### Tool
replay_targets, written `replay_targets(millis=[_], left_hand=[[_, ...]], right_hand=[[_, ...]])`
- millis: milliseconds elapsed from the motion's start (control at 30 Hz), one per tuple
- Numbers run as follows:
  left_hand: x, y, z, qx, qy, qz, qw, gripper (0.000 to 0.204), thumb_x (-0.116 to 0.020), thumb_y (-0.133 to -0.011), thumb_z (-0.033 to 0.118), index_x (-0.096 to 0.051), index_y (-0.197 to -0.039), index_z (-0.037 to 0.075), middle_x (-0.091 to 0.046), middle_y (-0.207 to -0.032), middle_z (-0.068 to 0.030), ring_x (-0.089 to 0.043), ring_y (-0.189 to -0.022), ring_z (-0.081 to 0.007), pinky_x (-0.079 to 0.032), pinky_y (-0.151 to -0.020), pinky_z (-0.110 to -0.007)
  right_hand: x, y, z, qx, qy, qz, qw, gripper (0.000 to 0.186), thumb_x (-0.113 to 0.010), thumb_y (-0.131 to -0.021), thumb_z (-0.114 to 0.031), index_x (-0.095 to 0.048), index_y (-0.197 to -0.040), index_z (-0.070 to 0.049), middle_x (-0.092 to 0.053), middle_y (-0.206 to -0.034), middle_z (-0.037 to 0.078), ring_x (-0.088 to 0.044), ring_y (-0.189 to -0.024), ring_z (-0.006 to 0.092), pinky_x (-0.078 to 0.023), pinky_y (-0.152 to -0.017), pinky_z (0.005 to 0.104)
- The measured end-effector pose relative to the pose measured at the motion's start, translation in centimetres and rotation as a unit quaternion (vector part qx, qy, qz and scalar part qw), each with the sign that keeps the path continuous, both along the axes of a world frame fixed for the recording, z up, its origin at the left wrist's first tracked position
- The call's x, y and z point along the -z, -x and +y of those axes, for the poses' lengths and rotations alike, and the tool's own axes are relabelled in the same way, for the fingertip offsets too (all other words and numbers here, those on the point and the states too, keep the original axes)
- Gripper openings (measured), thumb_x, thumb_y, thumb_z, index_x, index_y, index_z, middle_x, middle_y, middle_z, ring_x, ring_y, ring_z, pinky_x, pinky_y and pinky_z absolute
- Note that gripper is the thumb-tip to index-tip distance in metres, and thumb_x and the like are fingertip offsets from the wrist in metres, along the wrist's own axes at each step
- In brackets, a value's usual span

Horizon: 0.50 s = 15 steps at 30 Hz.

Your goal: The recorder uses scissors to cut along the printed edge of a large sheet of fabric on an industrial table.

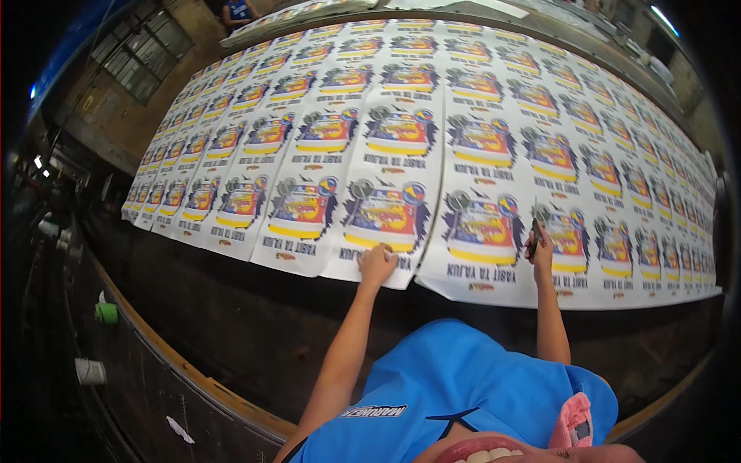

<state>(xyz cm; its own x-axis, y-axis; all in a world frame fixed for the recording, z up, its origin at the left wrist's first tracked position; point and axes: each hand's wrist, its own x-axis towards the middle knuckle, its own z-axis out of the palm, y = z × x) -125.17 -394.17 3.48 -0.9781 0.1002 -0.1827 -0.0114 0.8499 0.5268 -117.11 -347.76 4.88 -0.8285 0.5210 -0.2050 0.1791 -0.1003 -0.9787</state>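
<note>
A wide white printed cloth [494, 289] covers the table before me, with rows of the same blue, yellow and orange design. Near its front edge, my left hand [378, 265] is closed, its bent fingers pinching the cloth just below one print. To the right, my right hand [543, 248] is wrapped round dark-handled scissors [534, 229]. Their thin blade points away from me, over the cloth between two columns of prints. Between my hands a slit runs away from the front edge, and the cloth's edges part there. Further slits divide the left side into strips.
Beyond the table's far edge lies a stack of printed sheets [309, 11], with a person [241, 12] in blue near it. On the left, a dark ledge with a wooden edge [166, 353] runs past a green roll [106, 312] and a white cup [90, 371].
</note>
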Motion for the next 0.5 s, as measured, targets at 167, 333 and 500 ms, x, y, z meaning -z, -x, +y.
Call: replay_targets(millis=[167,333,500], left_hand=[[-0.7,-5.3,4.4,0.034,-0.005,0.082,0.996,0.058,-0.067,-0.086,0.038,-0.051,-0.135,0.011,-0.049,-0.139,-0.0138,-0.037,-0.136,-0.0376,-0.017,-0.108,-0.076],[-0.4,-10.9,12.9,0.189,-0.032,0.142,0.971,0.066,-0.067,-0.086,0.037,-0.045,-0.141,0.008,-0.038,-0.15,-0.0153,-0.023,-0.145,-0.04,-0.009,-0.109,-0.078],[-0.7,-14.1,17.6,0.31,0.015,0.143,0.94,0.074,-0.07,-0.084,0.042,-0.042,-0.143,0.008,-0.026,-0.158,-0.0148,-0.011,-0.15,-0.0419,-0.008,-0.108,-0.079]], right_hand=[[1.6,-14.3,-2.8,0.047,-0.01,-0.057,0.997,0.05,-0.053,-0.103,-0.032,-0.035,-0.148,-0.019,-0.061,-0.076,0.004,-0.058,-0.047,0.0116,-0.036,-0.036,0.0237],[1.6,-24.7,-4.8,-0.084,-0.047,-0.066,0.993,0.058,-0.055,-0.1,-0.04,-0.03,-0.147,-0.016,-0.062,-0.078,0.007,-0.064,-0.052,0.0184,-0.043,-0.039,0.0255],[1.4,-28.1,-5.1,-0.159,-0.037,-0.166,0.973,0.06,-0.057,-0.099,-0.044,-0.034,-0.145,-0.013,-0.063,-0.079,0.007,-0.064,-0.056,0.0172,-0.043,-0.043,0.0262]])
